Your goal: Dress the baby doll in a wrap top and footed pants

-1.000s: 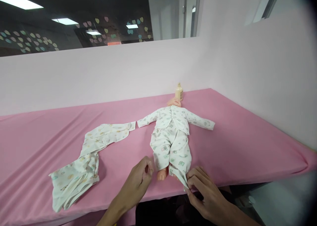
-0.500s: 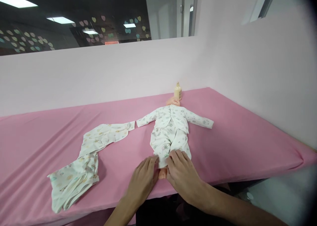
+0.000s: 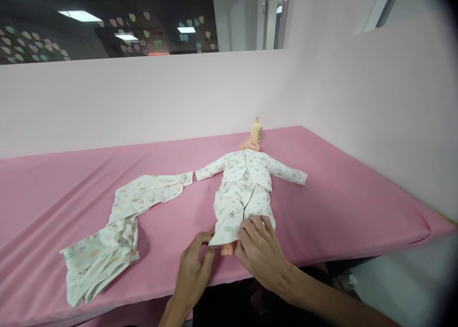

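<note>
A baby doll (image 3: 249, 144) lies on its back, dressed in a white printed long-sleeved top (image 3: 246, 167) and matching trousers (image 3: 231, 212). My left hand (image 3: 195, 265) pinches the outer corner of the hem of the trouser leg on the left, pulling it out sideways. Gripping the inner side of that same hem, my right hand (image 3: 260, 250) covers the lower part of the other leg. One bare doll foot (image 3: 228, 248) pokes out below the hem, between my hands.
The table has a pink cover (image 3: 339, 212). A second printed top (image 3: 148, 193) and folded trousers (image 3: 102, 260) lie to the left. Behind the doll's head stands a cream pump bottle (image 3: 256, 130), close to the white wall (image 3: 143, 102). The table's near edge runs just below my hands.
My left hand has moved left with the hem corner, so the trouser leg is stretched wider and the foot shows more to the left. My right hand stays nearly in place.
</note>
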